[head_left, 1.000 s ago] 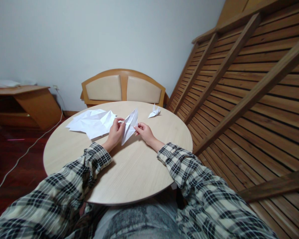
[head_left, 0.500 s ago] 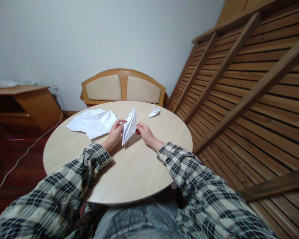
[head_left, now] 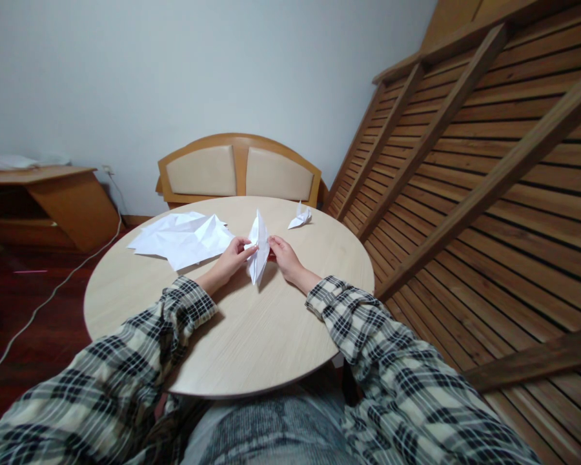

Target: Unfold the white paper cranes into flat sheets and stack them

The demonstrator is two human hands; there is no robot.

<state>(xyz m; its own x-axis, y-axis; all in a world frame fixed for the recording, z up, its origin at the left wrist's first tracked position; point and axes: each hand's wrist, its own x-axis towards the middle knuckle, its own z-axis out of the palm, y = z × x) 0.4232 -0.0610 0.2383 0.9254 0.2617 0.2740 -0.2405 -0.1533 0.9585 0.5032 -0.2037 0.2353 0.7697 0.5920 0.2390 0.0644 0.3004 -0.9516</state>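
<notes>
Plaid shirt sleeves (head_left: 126, 361) in black, cream and grey run to my bare left hand (head_left: 228, 261) and right hand (head_left: 285, 256); trousers (head_left: 266, 433) mottled grey.

no readable text, labels, brands, numbers or signs anywhere

You sit facing a plain pale wall (head_left: 174, 77), evenly and rather dimly lit. Before you stands a round light-wood bench (head_left: 271, 329), and beyond it a wooden chair (head_left: 239, 169) with two beige padded back panels. To your left a low angled wooden cabinet (head_left: 53, 200) sits against the wall on a dark red floor (head_left: 33, 323), where a white cable (head_left: 53, 294) trails across. On your right leans a big panel of horizontal wooden slats (head_left: 537, 245), crossed by slanting beams (head_left: 489, 187).
</notes>
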